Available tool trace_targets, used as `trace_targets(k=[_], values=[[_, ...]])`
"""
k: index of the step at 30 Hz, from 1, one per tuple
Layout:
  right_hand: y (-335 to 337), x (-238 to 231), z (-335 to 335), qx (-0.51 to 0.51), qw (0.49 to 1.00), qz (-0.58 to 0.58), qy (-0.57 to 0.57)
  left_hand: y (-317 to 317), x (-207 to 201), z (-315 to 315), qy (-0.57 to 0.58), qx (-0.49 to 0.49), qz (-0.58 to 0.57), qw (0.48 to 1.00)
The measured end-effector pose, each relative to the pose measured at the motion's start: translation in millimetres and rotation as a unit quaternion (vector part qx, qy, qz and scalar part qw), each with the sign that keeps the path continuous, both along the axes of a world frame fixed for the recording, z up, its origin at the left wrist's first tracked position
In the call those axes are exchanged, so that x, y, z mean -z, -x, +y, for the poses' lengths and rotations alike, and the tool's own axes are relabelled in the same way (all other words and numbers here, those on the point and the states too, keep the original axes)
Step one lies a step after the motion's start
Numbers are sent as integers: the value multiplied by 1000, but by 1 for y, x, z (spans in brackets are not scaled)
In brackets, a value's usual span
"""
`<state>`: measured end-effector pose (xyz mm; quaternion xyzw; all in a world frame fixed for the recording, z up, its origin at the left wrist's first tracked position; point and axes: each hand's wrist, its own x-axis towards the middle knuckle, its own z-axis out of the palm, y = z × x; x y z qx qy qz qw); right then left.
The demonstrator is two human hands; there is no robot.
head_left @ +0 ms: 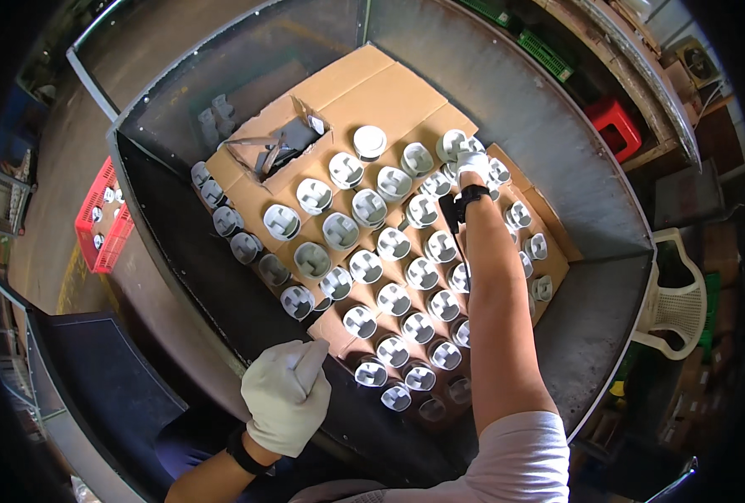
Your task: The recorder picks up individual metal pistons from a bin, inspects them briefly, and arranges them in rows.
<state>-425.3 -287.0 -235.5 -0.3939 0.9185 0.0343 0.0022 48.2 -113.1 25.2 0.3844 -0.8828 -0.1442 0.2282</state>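
Many silvery engine pistons [393,244] stand in rows on brown cardboard [406,92] inside a large grey metal bin [507,80]. My right arm stretches over them to the far right, where my right hand [471,163], in a white glove, is down among the pistons. Its fingers are hidden, so whether it grips a piston does not show. In a white glove too, my left hand [287,398] is closed near the bin's near-left edge, with nothing visible in it. One pale piston [370,142] near the back shows a smooth round top.
A torn hole [284,147] in the cardboard exposes dark pieces below. Left of the bin, a red crate [104,220] holds several pistons. A white plastic chair [672,298] and a red stool [615,127] stand to the right. The bin's walls rise around the pistons.
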Motion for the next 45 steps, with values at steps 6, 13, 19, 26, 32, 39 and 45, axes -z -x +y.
trace_targets(k=[6, 13, 19, 26, 32, 39, 45], values=[[59, 25, 21, 11, 999, -28, -30, 12, 4, 1, -21, 35, 39, 998], [64, 58, 31, 11, 979, -127, 156, 7, 9, 6, -17, 32, 46, 998], [-6, 19, 100, -246, 964, 21, 101, 9, 5, 1, 7, 31, 30, 999], [-227, -34, 249, -417, 777, -448, 147, 7, 20, -2, 55, 48, 85, 994], [-327, 15, 255, -347, 924, -121, -106, -1, 20, 3, 72, 36, -1, 997], [-338, 29, 240, -211, 940, -268, 19, -5, 36, 4, 96, -11, -45, 994], [-238, -42, 272, -304, 828, -459, 107, 5, 33, 7, 61, -18, -33, 997]])
